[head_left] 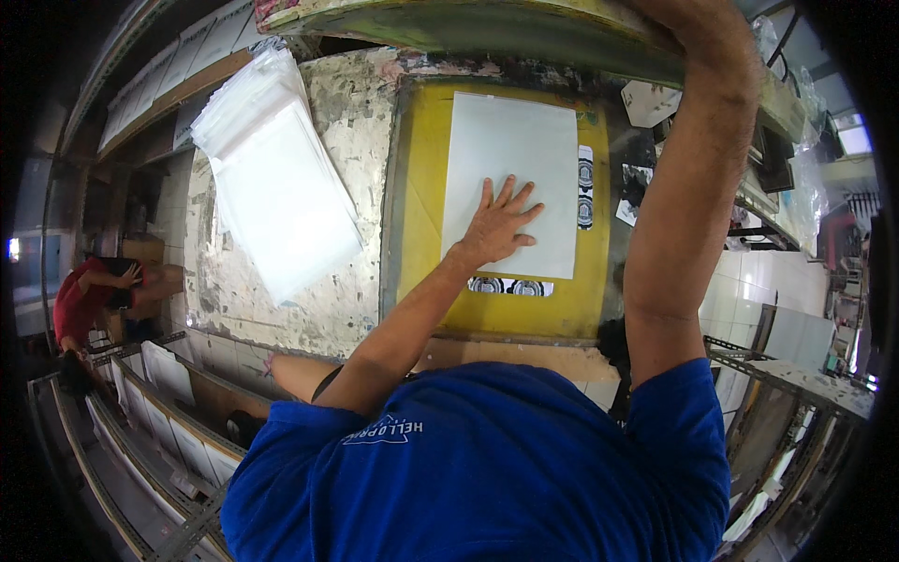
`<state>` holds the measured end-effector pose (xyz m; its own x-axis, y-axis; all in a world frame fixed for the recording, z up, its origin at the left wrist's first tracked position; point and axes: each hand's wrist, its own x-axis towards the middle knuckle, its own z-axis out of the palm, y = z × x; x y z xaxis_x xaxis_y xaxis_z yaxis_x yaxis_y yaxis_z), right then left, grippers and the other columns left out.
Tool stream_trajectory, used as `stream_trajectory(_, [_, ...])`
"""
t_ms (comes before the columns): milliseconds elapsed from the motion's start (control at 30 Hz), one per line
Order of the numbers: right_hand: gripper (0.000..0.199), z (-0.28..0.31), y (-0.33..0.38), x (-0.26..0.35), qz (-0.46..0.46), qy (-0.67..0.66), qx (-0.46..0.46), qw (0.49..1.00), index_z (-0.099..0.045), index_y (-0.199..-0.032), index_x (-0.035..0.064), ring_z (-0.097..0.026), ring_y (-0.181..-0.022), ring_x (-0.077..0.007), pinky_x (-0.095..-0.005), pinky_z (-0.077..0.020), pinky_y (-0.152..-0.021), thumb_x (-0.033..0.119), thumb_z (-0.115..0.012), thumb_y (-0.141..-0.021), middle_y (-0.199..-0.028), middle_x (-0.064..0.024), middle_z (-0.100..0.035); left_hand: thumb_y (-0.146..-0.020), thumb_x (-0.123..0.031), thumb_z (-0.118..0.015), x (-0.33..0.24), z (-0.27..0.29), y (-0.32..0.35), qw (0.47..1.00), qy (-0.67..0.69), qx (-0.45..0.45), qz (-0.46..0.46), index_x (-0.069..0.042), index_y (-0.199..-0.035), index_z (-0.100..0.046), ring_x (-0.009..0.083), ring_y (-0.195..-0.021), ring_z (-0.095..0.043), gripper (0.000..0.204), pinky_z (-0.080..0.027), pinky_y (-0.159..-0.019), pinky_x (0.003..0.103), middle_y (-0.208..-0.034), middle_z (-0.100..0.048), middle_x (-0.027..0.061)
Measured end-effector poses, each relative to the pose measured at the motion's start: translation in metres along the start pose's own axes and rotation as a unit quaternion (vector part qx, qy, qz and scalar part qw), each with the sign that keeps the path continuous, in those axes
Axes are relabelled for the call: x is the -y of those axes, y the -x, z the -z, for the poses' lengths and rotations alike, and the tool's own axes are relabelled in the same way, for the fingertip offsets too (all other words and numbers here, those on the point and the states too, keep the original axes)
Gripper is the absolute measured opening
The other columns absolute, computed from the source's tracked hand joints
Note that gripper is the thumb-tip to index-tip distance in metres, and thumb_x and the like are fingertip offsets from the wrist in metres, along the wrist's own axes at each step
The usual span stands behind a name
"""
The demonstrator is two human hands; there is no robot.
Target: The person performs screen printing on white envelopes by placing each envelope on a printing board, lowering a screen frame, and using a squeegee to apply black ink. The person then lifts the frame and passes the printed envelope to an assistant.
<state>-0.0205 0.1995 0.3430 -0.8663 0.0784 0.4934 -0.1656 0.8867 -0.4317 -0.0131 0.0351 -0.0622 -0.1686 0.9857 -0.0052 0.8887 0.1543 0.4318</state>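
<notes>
My left hand (499,223) lies flat with fingers spread on a white sheet (513,131). That sheet rests on a yellow board (421,178) in the middle of the worktable. Strips with black printed emblems stick out at its right edge (585,187) and along its near edge (510,287). My right arm (688,197) reaches up and forward to a paint-stained frame (487,37) raised at the far side. The right hand itself is beyond the top edge of the picture, so its fingers cannot be seen.
To the left, a fanned stack of white sheets (281,178) lies on a paint-spattered tabletop (351,112). Metal shelving with boards (169,412) stands at the lower left. A person in a red shirt (80,304) is at the far left. Another rack (796,384) stands at right.
</notes>
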Motion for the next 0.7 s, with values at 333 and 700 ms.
stream_trajectory(333, [0.039,-0.003,0.004,0.003,0.006,0.008,-0.007,1.000,-0.073,-0.115,-0.0032,-0.069,-0.076,-0.0221,-0.0321,-0.0559,-0.076,0.023,-0.062,-0.089,-0.097,-0.0184,-0.077,-0.088,-0.051,-0.068,-0.010,-0.005,0.012,0.999,-0.015,-0.032,-0.010,-0.022,-0.149,-0.051,0.0378,-0.154,-0.016,0.069,-0.004,-0.120,0.069,-0.164,-0.030,0.0106])
stream_trajectory(700, [0.040,-0.001,0.016,0.021,0.035,0.009,-0.020,0.999,-0.074,-0.115,-0.0013,-0.070,-0.077,-0.0220,-0.0329,-0.0555,-0.075,0.025,-0.063,-0.088,-0.098,-0.0182,-0.077,-0.087,-0.052,-0.068,-0.006,-0.016,0.022,0.997,0.019,-0.067,-0.027,-0.020,-0.145,-0.055,0.0381,-0.153,-0.020,0.068,-0.007,-0.119,0.071,-0.163,-0.033,0.0108])
